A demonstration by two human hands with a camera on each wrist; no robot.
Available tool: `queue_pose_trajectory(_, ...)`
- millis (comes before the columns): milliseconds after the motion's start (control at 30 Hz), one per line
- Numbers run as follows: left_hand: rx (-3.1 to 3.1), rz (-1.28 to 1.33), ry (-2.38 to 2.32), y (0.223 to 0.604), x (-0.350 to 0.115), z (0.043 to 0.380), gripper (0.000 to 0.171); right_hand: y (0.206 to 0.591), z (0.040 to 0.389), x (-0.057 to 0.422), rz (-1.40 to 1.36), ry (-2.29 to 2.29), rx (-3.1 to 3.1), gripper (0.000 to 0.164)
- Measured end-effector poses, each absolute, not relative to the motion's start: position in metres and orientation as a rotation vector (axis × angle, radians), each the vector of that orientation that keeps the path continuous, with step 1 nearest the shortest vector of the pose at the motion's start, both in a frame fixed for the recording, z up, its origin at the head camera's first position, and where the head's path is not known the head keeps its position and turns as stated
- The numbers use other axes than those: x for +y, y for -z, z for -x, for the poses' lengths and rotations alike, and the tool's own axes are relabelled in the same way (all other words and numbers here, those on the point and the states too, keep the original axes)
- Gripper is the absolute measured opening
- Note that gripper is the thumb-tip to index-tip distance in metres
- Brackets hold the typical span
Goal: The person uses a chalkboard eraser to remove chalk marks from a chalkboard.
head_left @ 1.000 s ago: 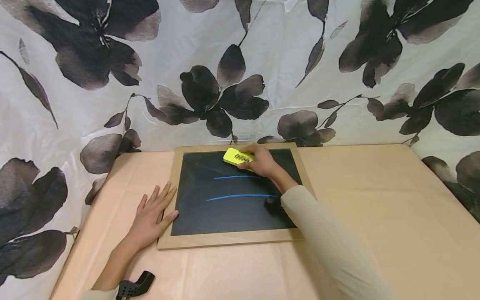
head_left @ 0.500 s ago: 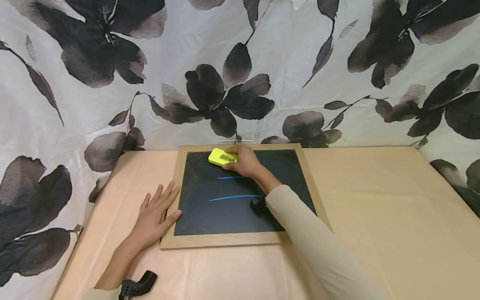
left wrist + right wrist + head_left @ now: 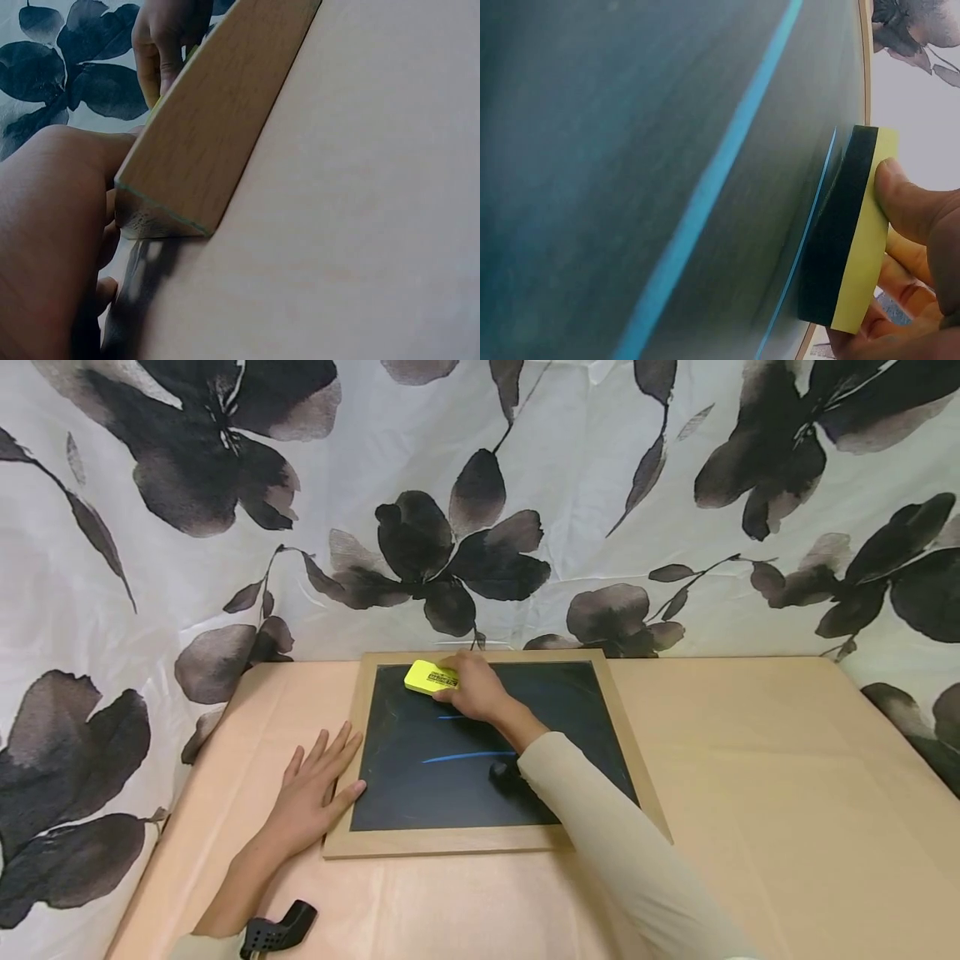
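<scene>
A wood-framed chalkboard [image 3: 457,793] lies on the table with blue lines [image 3: 468,756] drawn across it. Between thumb and fingers, my right hand [image 3: 480,689] grips a yellow eraser [image 3: 420,677] near the board's upper left. The right wrist view shows the eraser's dark felt side [image 3: 840,232] turned to the board, beside a thin blue line [image 3: 806,232]; a thicker blue line [image 3: 712,176] runs closer to the camera. My left hand [image 3: 311,793], fingers spread and mostly straight, rests against the frame's left side. My right forearm hides the board's lower right part.
The light tabletop [image 3: 765,760] extends to both sides of the board. Behind it hangs a white cloth [image 3: 585,485] with dark flowers, which also runs down the left side. A black wrist device [image 3: 279,931] sits on my left wrist.
My right hand has slid the eraser leftward along the upper part of the board, with its forearm covering more of the blue lines' right ends. My left hand keeps its place at the frame.
</scene>
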State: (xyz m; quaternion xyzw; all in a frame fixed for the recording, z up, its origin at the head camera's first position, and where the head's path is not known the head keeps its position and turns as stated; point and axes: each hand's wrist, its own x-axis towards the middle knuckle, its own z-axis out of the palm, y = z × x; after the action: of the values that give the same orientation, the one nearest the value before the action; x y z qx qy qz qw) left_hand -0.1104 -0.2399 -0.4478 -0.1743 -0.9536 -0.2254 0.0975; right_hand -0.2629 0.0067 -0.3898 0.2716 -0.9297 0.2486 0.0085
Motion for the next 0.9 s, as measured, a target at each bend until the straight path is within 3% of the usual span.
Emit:
queue_pose_trajectory(433,-2.823,0.516,0.679,0.448,-0.24,0.11,0.065,0.381,0.263,0.024,-0.953,-0.822,-2.952,0.051)
queue_pose_trajectory(900,-2.83,0.503,0.672,0.448,-0.241,0.11,0.065,0.366,0.248,0.118,-0.689,-0.766,-3.095,0.06)
